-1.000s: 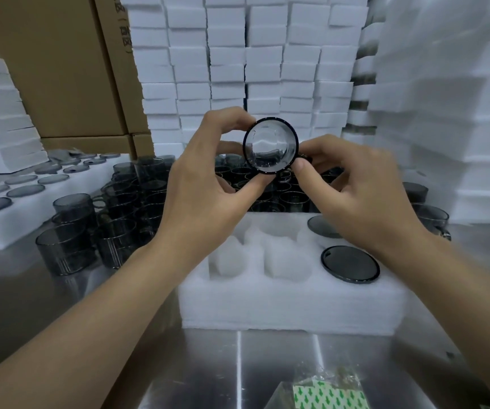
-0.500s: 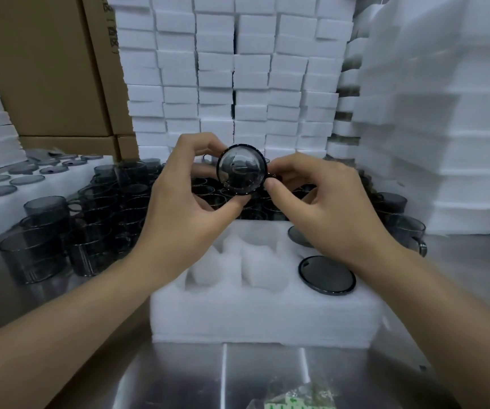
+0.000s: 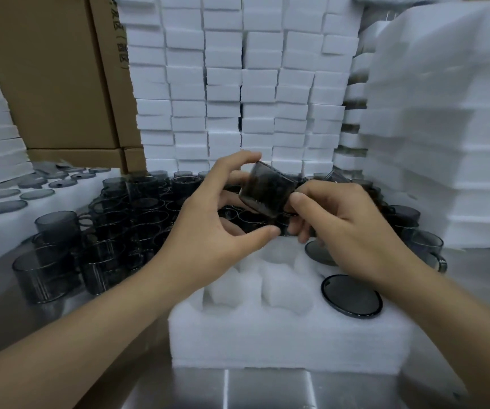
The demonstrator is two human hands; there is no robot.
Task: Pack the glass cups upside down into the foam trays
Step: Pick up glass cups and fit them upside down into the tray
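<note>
As left hand [image 3: 208,219], right hand [image 3: 356,228] pinch cup [image 3: 266,190], axis tilted (side-on).

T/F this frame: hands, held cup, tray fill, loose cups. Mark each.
1. Left hand and right hand both hold one glass cup, not seated in the foam tray. True.
2. Every tray pocket is filled. False: two packed cups show at its right; left pockets are open.
3. Loose cups stand on the table left of the tray. True.
4. The packed cups sit mouth up. False: flat bases face up.
5. Cardboard boxes stand at the right. False: they are left rear; foam stacks fill the right.
</note>
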